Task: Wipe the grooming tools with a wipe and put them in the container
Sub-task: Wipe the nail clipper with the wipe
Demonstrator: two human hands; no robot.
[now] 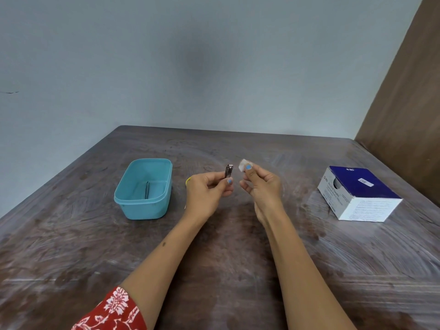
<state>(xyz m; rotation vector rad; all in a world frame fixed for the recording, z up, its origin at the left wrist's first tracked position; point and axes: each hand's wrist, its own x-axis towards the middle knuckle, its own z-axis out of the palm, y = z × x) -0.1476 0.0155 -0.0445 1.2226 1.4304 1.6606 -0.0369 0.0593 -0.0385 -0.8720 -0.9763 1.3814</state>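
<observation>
My left hand [207, 191] pinches a small metal nail clipper [228, 170] upright above the table. Just to its right, my right hand [260, 184] pinches a small white wipe [242, 165] between thumb and fingers; wipe and clipper are a little apart. The turquoise plastic container [123, 198] stands to the left of my hands, open, with a pair of metal tweezers [147, 189] lying inside. A yellow-tipped tool [188, 181] lies on the table behind my left hand, mostly hidden.
A blue and white box of alcohol swabs [357, 194] sits on the right side of the dark wooden table [214, 258]. A wall runs behind the table and a brown panel [404, 91] stands at the right.
</observation>
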